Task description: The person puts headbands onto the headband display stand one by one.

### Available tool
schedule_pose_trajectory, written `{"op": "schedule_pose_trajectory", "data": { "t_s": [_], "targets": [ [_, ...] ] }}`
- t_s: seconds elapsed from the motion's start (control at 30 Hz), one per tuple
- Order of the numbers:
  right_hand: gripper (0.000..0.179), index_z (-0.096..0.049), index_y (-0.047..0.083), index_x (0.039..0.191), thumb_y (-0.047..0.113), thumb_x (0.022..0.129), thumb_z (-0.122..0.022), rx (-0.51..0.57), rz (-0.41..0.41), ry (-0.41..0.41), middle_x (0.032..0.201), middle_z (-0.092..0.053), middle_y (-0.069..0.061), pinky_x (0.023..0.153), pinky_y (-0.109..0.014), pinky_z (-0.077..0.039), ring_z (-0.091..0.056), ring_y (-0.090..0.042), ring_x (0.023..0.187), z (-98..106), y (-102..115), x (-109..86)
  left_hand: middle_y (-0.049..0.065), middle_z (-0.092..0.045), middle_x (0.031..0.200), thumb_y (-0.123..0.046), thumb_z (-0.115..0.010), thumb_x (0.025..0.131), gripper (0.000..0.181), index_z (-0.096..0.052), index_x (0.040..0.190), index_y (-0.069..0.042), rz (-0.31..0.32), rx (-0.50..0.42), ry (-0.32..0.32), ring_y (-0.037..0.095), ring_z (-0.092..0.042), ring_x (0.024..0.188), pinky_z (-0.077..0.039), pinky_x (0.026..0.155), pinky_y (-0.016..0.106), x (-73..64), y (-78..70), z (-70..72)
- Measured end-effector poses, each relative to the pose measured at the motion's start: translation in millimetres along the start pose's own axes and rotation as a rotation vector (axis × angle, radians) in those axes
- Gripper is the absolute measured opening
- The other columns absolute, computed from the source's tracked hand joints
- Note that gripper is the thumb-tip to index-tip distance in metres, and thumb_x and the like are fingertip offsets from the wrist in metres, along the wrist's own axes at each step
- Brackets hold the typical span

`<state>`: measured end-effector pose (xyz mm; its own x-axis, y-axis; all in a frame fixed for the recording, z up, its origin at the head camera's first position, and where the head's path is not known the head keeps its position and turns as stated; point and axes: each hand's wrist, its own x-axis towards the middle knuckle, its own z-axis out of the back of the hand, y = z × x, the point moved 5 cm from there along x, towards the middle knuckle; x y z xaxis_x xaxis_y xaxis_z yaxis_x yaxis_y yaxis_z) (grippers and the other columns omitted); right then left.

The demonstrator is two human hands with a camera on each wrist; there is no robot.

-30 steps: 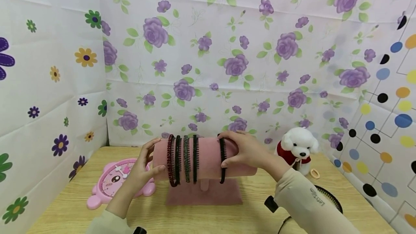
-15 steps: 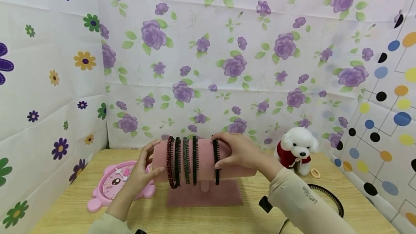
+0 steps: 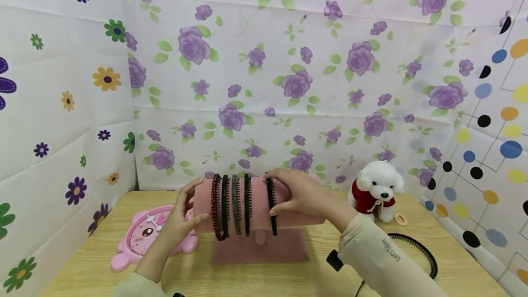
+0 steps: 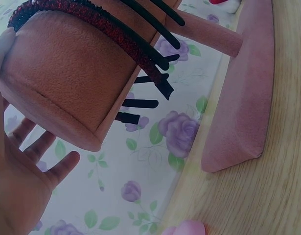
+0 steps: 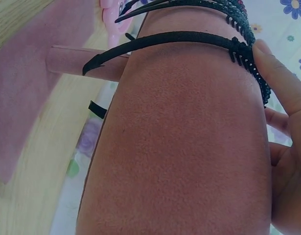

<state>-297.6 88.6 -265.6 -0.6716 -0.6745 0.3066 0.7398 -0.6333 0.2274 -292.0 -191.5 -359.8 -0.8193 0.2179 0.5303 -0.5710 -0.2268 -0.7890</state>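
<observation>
A pink padded headband stand (image 3: 261,253) carries several headbands around its horizontal roll (image 3: 259,196). Toward the left sit a dark red beaded headband (image 3: 215,205), a black one, a grey glittery headband (image 3: 236,205) and another black one. My left hand (image 3: 179,219) holds the roll's left end, thumb in front and fingers behind. With thumb and fingers my right hand (image 3: 305,198) grips a separate black headband (image 3: 271,200) farther right on the roll. In the right wrist view, the thumb presses this black headband (image 5: 179,38) at its toothed part. The left wrist view shows the red headband (image 4: 113,32) nearest the roll's end.
A pink cartoon clock (image 3: 138,237) lies left of the stand. At the right are a white toy dog (image 3: 379,187) in red, a small pale ring (image 3: 400,219) and a loose black headband (image 3: 426,253) partly behind the right sleeve. Patterned cloths hang around the table.
My right hand has slid its black headband left along the roll, nearer the others. The left hand has kept its hold on the roll's end.
</observation>
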Motion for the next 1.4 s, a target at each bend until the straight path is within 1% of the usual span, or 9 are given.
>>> {"op": "schedule_pose_trajectory", "data": {
  "t_s": [0.17,0.3,0.57,0.63,0.77,0.9,1.0,1.23,1.4],
  "targets": [
    [0.080,-0.043,0.024,0.143,0.045,0.074,-0.079,-0.026,-0.006,0.019,0.148,-0.045,-0.003,0.111,-0.051,-0.034,-0.041,-0.026,0.137,2.6,4.1,-6.9,0.011,-0.026,0.156,-0.002,-0.063,0.086,0.078,-0.023,0.151,-0.019,-0.002,0.000,-0.001,-0.001,-0.037,0.125,-0.036,0.098,0.056,-1.4,0.3,0.8],
    [0.083,-0.043,0.023,0.145,0.044,0.074,-0.080,-0.044,-0.015,-0.014,0.150,-0.042,-0.007,0.110,-0.056,-0.033,-0.039,-0.031,0.137,12.1,8.1,-19.2,0.011,-0.026,0.156,-0.001,-0.062,0.085,0.078,-0.023,0.151,-0.018,-0.008,0.003,-0.004,0.001,-0.037,0.126,-0.036,0.099,0.055,0.1,0.0,1.6],
    [0.076,-0.044,0.023,0.144,0.039,0.077,-0.077,-0.029,-0.058,-0.073,0.150,-0.041,-0.008,0.107,-0.055,-0.037,-0.039,-0.034,0.138,29.8,4.4,-54.8,0.012,-0.024,0.157,-0.002,-0.062,0.086,0.078,-0.023,0.151,-0.021,-0.001,-0.001,0.006,0.029,-0.036,0.131,-0.036,0.099,0.056,3.1,-1.7,1.9],
    [0.075,-0.044,0.025,0.143,0.040,0.078,-0.077,-0.032,-0.072,-0.076,0.149,-0.043,-0.006,0.107,-0.055,-0.038,-0.040,-0.033,0.137,32.8,3.2,-61.8,0.011,-0.026,0.156,-0.001,-0.062,0.086,0.078,-0.023,0.151,-0.019,0.004,-0.006,0.008,0.024,-0.038,0.129,-0.037,0.098,0.055,3.0,-1.1,2.2],
    [0.075,-0.044,0.024,0.143,0.039,0.078,-0.077,-0.028,-0.071,-0.084,0.146,-0.048,-0.004,0.105,-0.053,-0.040,-0.044,-0.031,0.135,37.4,1.9,-74.1,0.009,-0.027,0.155,-0.001,-0.063,0.086,0.078,-0.023,0.151,-0.018,0.004,-0.004,0.004,0.004,-0.039,0.127,-0.038,0.098,0.051,1.7,0.7,1.7],
    [0.076,-0.042,0.023,0.145,0.040,0.078,-0.076,-0.037,-0.060,-0.104,0.145,-0.049,-0.004,0.101,-0.051,-0.045,-0.048,-0.029,0.131,40.6,-0.2,-87.4,0.011,-0.026,0.156,-0.002,-0.063,0.086,0.078,-0.024,0.151,-0.019,-0.017,0.000,0.006,-0.003,-0.039,0.125,-0.040,0.099,0.041,1.1,0.9,1.4],
    [0.074,-0.044,0.022,0.144,0.041,0.079,-0.074,-0.052,-0.081,-0.112,0.143,-0.051,-0.006,0.096,-0.050,-0.048,-0.051,-0.029,0.128,42.2,-2.4,-98.0,0.012,-0.028,0.155,-0.003,-0.064,0.085,0.078,-0.024,0.150,-0.020,-0.013,0.001,0.005,0.001,-0.040,0.124,-0.040,0.098,0.039,0.5,1.5,1.7],
    [0.058,-0.054,0.018,0.133,0.039,0.082,-0.072,-0.077,-0.090,-0.169,0.130,-0.061,0.002,0.090,-0.043,-0.052,-0.059,-0.021,0.118,41.9,-5.7,-121.4,0.011,-0.027,0.156,-0.005,-0.064,0.084,0.079,-0.025,0.150,-0.022,0.006,0.008,-0.006,0.029,-0.036,0.132,-0.036,0.099,0.056,1.7,2.2,2.3],
    [0.051,-0.058,0.020,0.127,0.035,0.081,-0.074,-0.091,-0.110,-0.200,0.124,-0.064,0.007,0.086,-0.036,-0.054,-0.062,-0.016,0.110,37.5,-11.5,-139.0,0.010,-0.027,0.156,-0.004,-0.065,0.084,0.079,-0.024,0.150,-0.023,0.012,0.011,-0.007,0.009,-0.037,0.130,-0.036,0.100,0.054,1.5,0.9,2.2]
  ]
}}
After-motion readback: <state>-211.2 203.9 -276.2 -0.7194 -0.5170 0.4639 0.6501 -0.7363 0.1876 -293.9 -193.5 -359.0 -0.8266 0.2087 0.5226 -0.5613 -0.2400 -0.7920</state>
